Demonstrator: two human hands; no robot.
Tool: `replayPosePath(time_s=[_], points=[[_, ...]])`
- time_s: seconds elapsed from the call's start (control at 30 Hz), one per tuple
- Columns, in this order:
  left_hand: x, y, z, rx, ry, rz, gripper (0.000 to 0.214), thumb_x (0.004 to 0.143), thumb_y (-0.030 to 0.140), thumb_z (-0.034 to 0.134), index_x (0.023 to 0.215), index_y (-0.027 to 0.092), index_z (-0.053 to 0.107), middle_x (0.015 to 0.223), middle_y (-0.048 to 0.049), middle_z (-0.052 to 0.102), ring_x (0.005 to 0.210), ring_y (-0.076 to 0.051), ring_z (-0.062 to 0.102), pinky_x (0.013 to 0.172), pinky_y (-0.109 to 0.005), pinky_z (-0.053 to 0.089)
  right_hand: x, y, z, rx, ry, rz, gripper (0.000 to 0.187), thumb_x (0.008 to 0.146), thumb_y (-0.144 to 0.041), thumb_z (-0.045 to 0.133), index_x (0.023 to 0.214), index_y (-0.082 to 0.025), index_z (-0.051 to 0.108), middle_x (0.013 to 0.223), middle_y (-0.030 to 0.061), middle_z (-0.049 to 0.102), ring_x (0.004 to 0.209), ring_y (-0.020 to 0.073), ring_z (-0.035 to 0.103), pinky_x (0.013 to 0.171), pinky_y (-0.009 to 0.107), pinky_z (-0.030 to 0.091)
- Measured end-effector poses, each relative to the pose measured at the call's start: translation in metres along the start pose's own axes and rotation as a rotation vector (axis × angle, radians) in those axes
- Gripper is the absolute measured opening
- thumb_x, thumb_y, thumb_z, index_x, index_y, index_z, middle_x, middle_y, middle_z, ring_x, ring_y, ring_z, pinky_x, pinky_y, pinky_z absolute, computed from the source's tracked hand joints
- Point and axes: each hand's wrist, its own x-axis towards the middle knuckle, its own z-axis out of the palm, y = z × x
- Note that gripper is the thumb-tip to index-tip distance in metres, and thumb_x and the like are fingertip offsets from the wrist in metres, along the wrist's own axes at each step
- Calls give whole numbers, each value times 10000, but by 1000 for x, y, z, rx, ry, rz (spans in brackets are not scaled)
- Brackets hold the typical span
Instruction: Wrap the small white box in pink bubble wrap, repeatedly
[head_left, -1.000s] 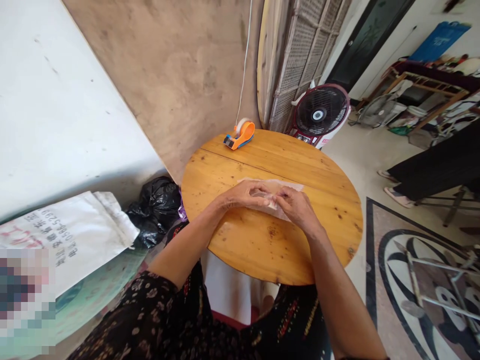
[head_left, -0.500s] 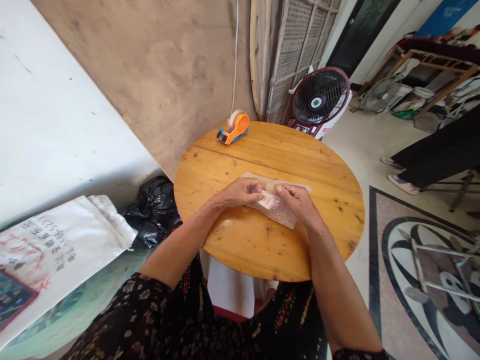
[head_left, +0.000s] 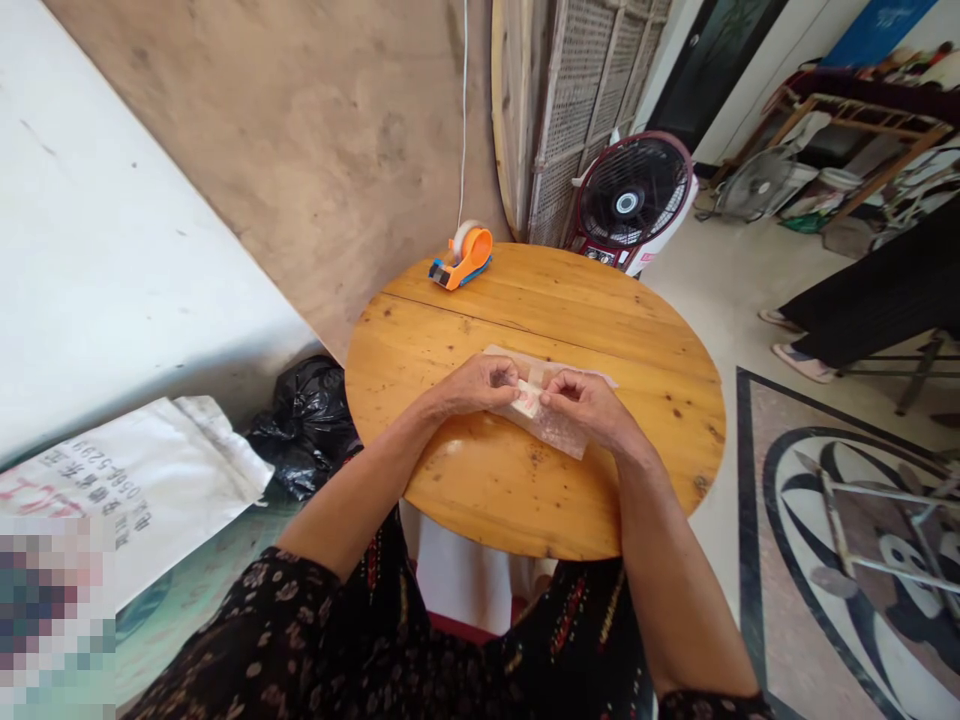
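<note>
On the round wooden table (head_left: 645,430) lies a sheet of clear bubble wrap (head_left: 566,436), set at a slant. A small white box (head_left: 527,398) with reddish print rests on it, between my hands. My left hand (head_left: 480,386) is closed, thumb and fingers pinching the box's left end. My right hand (head_left: 589,402) is also closed, its thumb and fingertips at the box's right end, over the bubble wrap. Just beyond the box a tan strip (head_left: 537,374) shows on the wrap. My fingers hide both ends of the box.
An orange tape dispenser (head_left: 469,262) stands at the table's far edge. Behind it are a plywood panel (head_left: 337,130) and a fan (head_left: 634,200). To the left are a black plastic bag (head_left: 311,420) and a white sack (head_left: 187,470). Another person's legs (head_left: 862,300) show at right.
My right hand has shifted left, its fingertips now closer to my left hand and at the box. My left hand keeps its pinch. The view has shifted slightly.
</note>
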Motion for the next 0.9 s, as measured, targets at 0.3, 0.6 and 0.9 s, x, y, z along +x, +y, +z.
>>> replayPosePath(time_s=[0.3,0.6,0.9], points=[[0,3,-2,-14,-30,-32,183,662,300,602,648,150,498,828,-20,616,773,-135,563,682,-233,440,1,-4,4,37,34,-32,217,752,-384,654,716,-178,599,689,-12,569,620,116,479,573,239,365],[-3,11,-5,-6,-54,-55,170,672,294,589,664,151,498,927,-40,639,831,-149,572,717,-244,437,-2,-6,0,-3,-74,-74,244,825,-407,599,808,-183,695,768,3,623,688,144,532,631,260,391],[-4,13,-4,51,-26,-90,147,678,294,588,711,152,575,738,1,594,702,-129,549,618,-223,417,1,1,-1,55,-32,2,235,745,-391,668,748,-158,645,709,5,603,620,123,508,568,240,382]])
